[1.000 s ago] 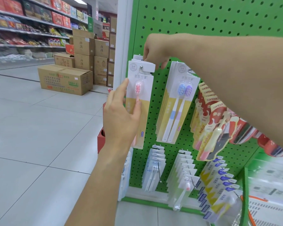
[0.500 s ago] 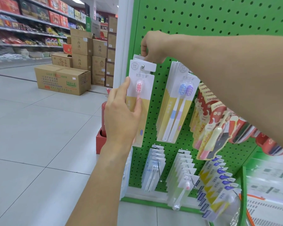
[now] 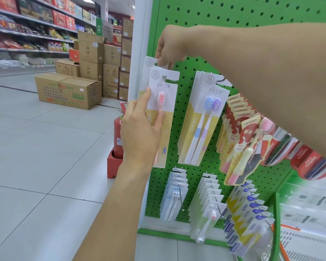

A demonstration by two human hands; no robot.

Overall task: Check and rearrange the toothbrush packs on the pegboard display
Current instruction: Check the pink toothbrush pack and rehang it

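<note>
The left hand (image 3: 139, 129) holds the front single-toothbrush pack (image 3: 163, 117) on the upper left hook (image 3: 164, 75) of the green pegboard (image 3: 196, 34). Its grip is a light pinch: the thumb lies across the yellow lower part of the card just under the pink brush head, and the forefinger runs straight up the pack's left edge, with the other fingers hidden behind the card. The pack hangs upright from the hook, its white header tab at the hook's tip, with more packs of the same kind stacked behind it.

The right hand (image 3: 167, 48) reaches in from the right across the display, above the same hook. Its fingers curl down onto the top of a rearward pack (image 3: 149, 62) in that stack; the fingertips are hidden, so how firmly they grip cannot be told.

Just to the right hangs a row of twin-toothbrush packs (image 3: 203, 119) with blue and purple heads, then a tilted row of red canban packs (image 3: 243, 132), partly covered by the right forearm. Lower hooks carry pale blue packs (image 3: 174, 196), white packs (image 3: 209, 204) and blue-and-yellow packs (image 3: 248, 219). Left of the pegboard stand a red fire extinguisher (image 3: 119, 136) on the tiled floor (image 3: 45, 157) and stacked cardboard boxes (image 3: 90, 59).
</note>
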